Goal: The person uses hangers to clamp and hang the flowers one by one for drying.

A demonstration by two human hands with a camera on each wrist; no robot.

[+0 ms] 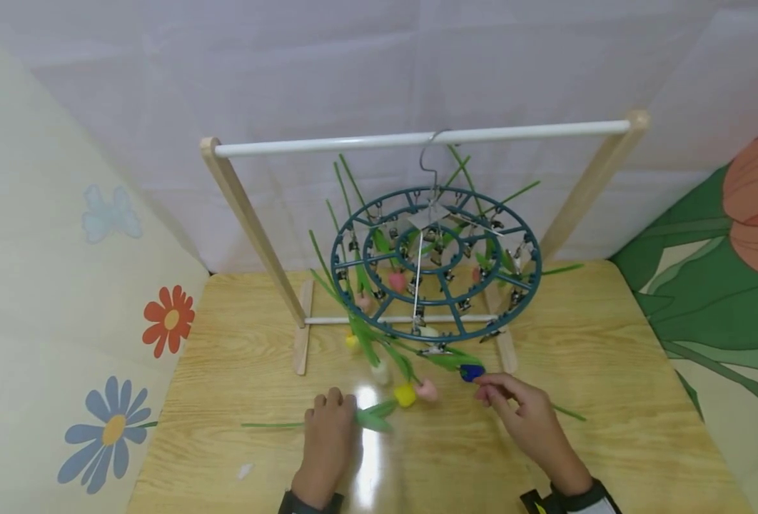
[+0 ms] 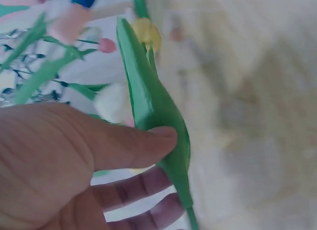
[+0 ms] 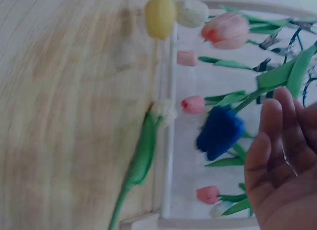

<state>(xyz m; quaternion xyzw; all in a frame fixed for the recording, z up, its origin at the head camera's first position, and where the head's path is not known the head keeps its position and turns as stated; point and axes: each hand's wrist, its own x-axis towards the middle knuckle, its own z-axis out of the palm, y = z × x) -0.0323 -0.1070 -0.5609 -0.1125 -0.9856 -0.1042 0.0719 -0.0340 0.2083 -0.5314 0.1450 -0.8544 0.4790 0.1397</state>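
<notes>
My left hand point(image 1: 330, 435) is low over the table's front, holding an artificial tulip by its green leaves point(image 2: 153, 104). In the left wrist view the thumb lies across the leaves, with fingers behind; whether the yellow bloom there belongs to this flower, I cannot tell. My right hand point(image 1: 527, 414) is beside a blue tulip point(image 1: 472, 373) at the front of a round clip hanger point(image 1: 437, 339). Loosely bent fingers are near its bloom and leaves in the right wrist view, without gripping it. Several pink, white and yellow tulips hang head-down from the hanger.
The hanger hooks over the white rail point(image 1: 353, 145) of a wooden-legged stand point(image 1: 257, 235) on the wood-grain table point(image 1: 238, 357). A white tulip point(image 3: 163, 111) lies on the table, its green stem point(image 1: 568, 412) showing right of my right hand. A white scrap point(image 1: 245, 471) lies front left.
</notes>
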